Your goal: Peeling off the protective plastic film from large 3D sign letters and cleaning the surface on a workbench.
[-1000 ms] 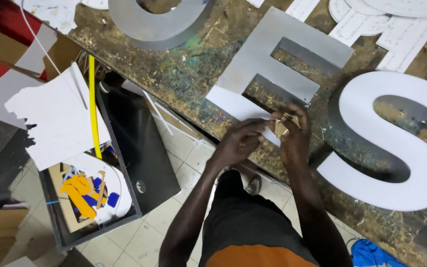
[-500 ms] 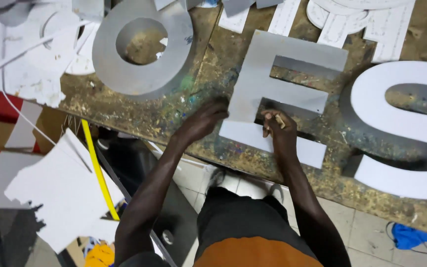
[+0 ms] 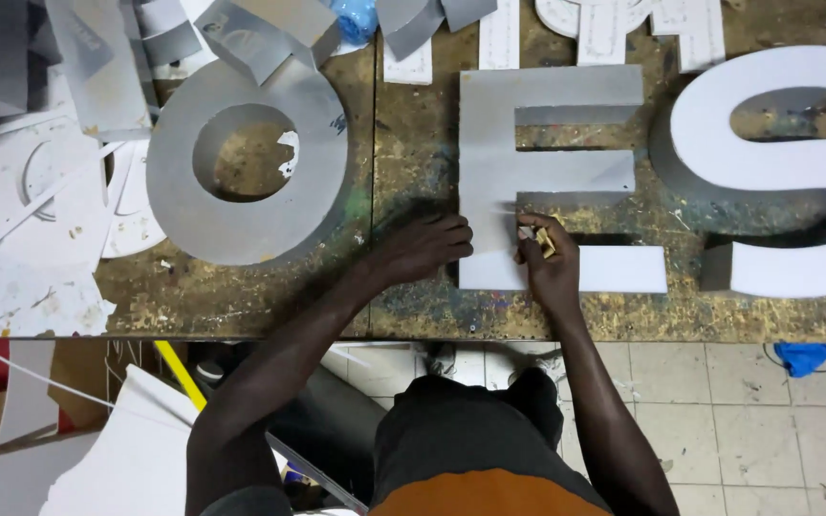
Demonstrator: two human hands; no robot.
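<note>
grey letter e [image 3: 528, 172] upright, arms rightward, hands [image 3: 427, 250] [image 3: 547, 263] at base

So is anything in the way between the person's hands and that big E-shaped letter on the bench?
Nothing visible. The left hand rests against the E-shaped letter at its lower left edge, and the right hand sits on its lower part, pinching a small tan piece.
</note>
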